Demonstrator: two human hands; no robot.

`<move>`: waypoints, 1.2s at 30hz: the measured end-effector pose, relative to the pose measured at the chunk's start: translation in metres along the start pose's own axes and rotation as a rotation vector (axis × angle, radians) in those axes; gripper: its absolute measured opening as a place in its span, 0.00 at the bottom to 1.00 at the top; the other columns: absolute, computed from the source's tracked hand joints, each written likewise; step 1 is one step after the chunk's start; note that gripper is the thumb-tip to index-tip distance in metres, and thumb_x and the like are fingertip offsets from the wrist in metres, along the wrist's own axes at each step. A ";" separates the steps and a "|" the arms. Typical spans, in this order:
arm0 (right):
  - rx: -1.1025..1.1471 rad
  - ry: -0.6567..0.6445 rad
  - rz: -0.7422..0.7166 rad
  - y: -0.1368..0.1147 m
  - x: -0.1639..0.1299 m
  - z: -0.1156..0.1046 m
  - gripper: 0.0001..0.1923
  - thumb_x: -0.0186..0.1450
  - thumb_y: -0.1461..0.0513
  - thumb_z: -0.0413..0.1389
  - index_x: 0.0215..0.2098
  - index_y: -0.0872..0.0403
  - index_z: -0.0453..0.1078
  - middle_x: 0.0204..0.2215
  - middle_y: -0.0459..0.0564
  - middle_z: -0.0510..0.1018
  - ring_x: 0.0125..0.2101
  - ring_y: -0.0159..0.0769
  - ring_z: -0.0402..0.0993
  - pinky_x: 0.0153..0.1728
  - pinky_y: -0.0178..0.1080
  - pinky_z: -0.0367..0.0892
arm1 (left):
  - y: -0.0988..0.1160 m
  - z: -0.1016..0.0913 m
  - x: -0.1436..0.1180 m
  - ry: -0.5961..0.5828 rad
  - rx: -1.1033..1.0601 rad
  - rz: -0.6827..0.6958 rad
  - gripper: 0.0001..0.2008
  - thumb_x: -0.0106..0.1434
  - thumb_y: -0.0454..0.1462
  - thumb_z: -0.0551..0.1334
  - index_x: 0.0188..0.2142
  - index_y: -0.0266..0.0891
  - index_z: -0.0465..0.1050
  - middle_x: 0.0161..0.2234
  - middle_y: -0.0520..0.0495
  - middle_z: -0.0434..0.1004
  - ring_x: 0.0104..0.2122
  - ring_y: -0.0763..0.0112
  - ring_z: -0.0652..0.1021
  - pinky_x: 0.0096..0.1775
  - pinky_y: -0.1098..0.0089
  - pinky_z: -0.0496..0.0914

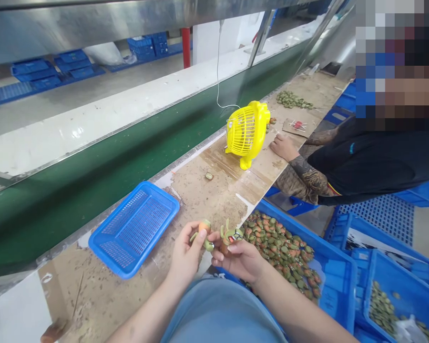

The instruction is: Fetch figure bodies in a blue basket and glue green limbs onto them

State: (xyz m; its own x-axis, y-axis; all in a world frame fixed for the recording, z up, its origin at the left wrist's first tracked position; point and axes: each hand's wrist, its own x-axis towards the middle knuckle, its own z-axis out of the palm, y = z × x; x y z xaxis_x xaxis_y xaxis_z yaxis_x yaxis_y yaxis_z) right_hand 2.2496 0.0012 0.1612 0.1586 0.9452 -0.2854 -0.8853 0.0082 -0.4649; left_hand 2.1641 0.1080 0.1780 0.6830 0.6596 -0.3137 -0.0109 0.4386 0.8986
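I log my left hand (186, 255) pinched on an orange-green toy piece (204, 233), tilted upright. My right hand (241, 259) grips a green figure (231, 236) just right of it, nearly touching, above the table (207, 200).

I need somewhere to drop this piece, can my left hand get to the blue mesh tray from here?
Probably yes. The blue mesh tray lies just beside the left hand on the workbench, with nothing between them, though that hand already holds a small toy piece.

Left hand (186, 255), right hand (238, 257) pinch small, seemingly toy pieces (204, 232).
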 end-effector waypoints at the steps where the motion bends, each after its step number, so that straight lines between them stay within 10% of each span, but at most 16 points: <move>1: -0.005 0.006 0.000 0.000 -0.001 0.001 0.15 0.47 0.63 0.59 0.34 0.57 0.74 0.24 0.45 0.70 0.22 0.26 0.60 0.29 0.32 0.63 | -0.001 -0.001 0.001 0.005 0.000 0.001 0.15 0.46 0.48 0.65 0.25 0.38 0.73 0.21 0.52 0.73 0.23 0.71 0.71 0.26 0.71 0.64; 25: -0.489 0.253 -0.268 -0.007 -0.031 -0.004 0.13 0.50 0.59 0.62 0.33 0.54 0.70 0.22 0.46 0.71 0.23 0.31 0.64 0.25 0.35 0.58 | 0.005 -0.016 0.020 -0.136 -0.597 -0.424 0.12 0.48 0.42 0.65 0.29 0.36 0.73 0.24 0.49 0.72 0.19 0.79 0.67 0.21 0.76 0.64; 36: -0.613 0.524 -0.235 0.012 -0.060 -0.025 0.19 0.49 0.63 0.59 0.40 0.52 0.63 0.34 0.47 0.70 0.32 0.35 0.64 0.35 0.37 0.60 | -0.072 0.015 0.144 0.302 -0.218 -0.399 0.12 0.62 0.38 0.57 0.44 0.36 0.67 0.39 0.46 0.72 0.32 0.70 0.75 0.31 0.66 0.72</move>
State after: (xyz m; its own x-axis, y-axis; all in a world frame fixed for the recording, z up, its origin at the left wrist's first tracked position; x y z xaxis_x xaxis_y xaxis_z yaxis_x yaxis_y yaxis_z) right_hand 2.2402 -0.0632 0.1516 0.6260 0.6658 -0.4060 -0.4336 -0.1356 -0.8909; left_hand 2.2743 0.1616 0.0725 0.4252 0.5476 -0.7206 0.0337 0.7861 0.6172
